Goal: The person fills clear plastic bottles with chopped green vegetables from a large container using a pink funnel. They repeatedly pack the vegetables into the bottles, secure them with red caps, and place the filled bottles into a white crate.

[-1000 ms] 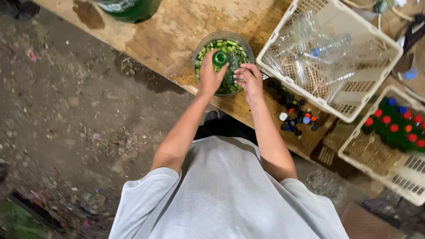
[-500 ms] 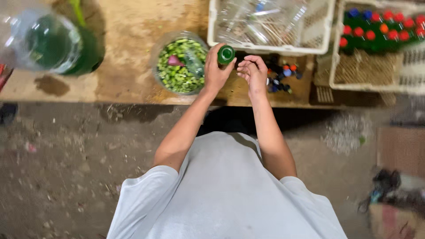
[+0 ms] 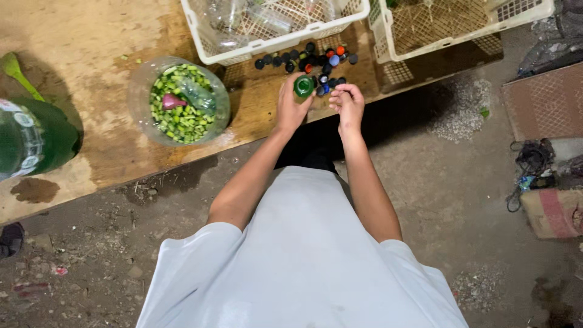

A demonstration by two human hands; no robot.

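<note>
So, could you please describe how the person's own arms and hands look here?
Both arms are bare from above the elbow down. The left hand and right hand wear no gloves; no rings or watch are visible. Short sleeves of a loose light grey T-shirt cover the upper arms.

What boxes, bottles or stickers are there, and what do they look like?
Big green bottle: far left on the table, with a pale label band.
Two white crates: along the table's top edge, lattice walls.
Cardboard box: right, on the floor, brown with a red stripe.
</note>
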